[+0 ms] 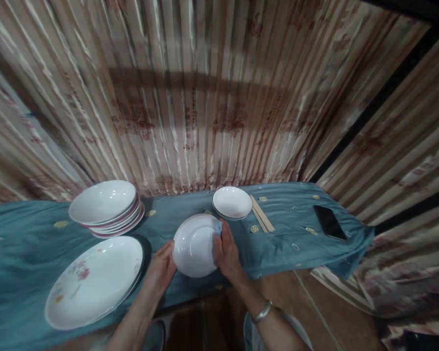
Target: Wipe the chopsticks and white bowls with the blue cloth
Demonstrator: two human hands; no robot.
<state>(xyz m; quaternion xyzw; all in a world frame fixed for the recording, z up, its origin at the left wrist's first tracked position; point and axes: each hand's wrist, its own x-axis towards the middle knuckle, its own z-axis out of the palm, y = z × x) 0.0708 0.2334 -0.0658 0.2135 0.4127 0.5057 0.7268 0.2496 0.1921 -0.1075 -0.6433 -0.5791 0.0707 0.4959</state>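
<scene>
White plate [192, 246] held between two hands over the blue-green cloth [278, 253], nearer than the small plates [232, 202].
The left hand [164, 265] is closed on its left edge, the right hand [227, 251] grips the opposite side; the glazed surface could slip if either hold loosens, and a careless swing might knock the small plates or the oval platter [95, 282] near the left forearm. Fingers behind the plate are hidden, and a pale blue patch [218, 227] by the right fingertips (perhaps a rag) is too blurred to identify.
</scene>
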